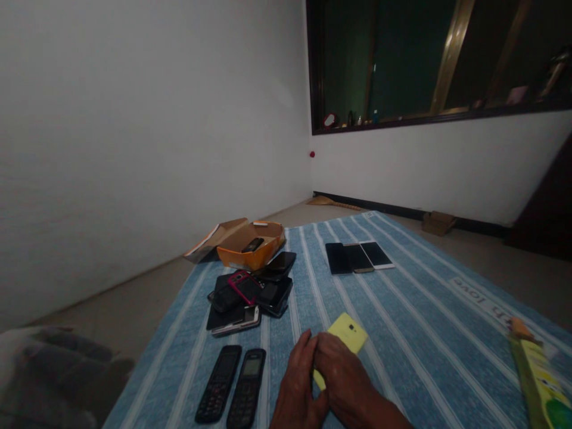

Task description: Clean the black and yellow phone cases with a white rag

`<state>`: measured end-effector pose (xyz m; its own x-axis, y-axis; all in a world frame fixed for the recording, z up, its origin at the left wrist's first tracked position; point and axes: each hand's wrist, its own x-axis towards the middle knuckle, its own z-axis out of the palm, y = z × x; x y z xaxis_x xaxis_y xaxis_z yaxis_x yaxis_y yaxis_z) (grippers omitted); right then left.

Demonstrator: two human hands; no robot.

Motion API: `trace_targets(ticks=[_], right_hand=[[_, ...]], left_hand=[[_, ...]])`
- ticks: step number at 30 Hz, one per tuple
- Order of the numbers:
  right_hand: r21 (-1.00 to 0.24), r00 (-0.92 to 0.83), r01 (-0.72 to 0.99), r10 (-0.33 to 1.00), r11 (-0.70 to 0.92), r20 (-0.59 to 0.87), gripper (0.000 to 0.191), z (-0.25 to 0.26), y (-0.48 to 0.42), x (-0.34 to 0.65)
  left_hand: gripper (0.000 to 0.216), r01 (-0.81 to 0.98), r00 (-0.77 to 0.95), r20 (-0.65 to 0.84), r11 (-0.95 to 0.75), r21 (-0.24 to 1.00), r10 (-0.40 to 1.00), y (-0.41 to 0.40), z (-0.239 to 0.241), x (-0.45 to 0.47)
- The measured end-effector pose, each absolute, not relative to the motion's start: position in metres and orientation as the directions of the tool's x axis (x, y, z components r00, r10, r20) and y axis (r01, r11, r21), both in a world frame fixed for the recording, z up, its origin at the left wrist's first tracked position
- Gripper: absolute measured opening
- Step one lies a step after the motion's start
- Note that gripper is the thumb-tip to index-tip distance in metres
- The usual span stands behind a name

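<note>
Near the front of the cloth, a yellow phone (350, 331) lies back side up and slanted, its dark camera patch at the far end. My right hand (342, 369) curls over its near part with the fingers closed. My left hand (297, 384) is closed against its left edge, fingers together and touching the right hand. A strip of yellow shows between the two hands; the rest of the near end is hidden. Left of my hands, two black keypad phones (218, 384) lie side by side.
A pile of phones (250, 292) sits before an opened orange box (250, 256) with a phone inside. Several flat smartphones (355, 257) lie in a row farther back on the blue striped cloth (402, 310). A yellow-green package (538, 381) is at the right edge.
</note>
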<state>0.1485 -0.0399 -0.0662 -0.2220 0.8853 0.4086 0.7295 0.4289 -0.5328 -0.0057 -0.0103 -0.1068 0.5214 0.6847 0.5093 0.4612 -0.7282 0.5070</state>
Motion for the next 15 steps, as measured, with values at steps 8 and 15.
trace_targets(ticks=[8,15], right_hand=[[-0.432,-0.056,0.872,0.923,0.231,0.381,0.023,-0.064,-0.031,0.177],[-0.339,-0.152,0.875,0.861,0.346,0.485,0.037,-0.092,-0.044,0.166]], left_hand=[[0.079,0.428,0.551,0.517,-0.753,0.5,0.656,-0.012,-0.102,-0.009],[0.08,0.453,0.542,0.485,-0.725,0.519,0.686,-0.012,-0.106,-0.007]])
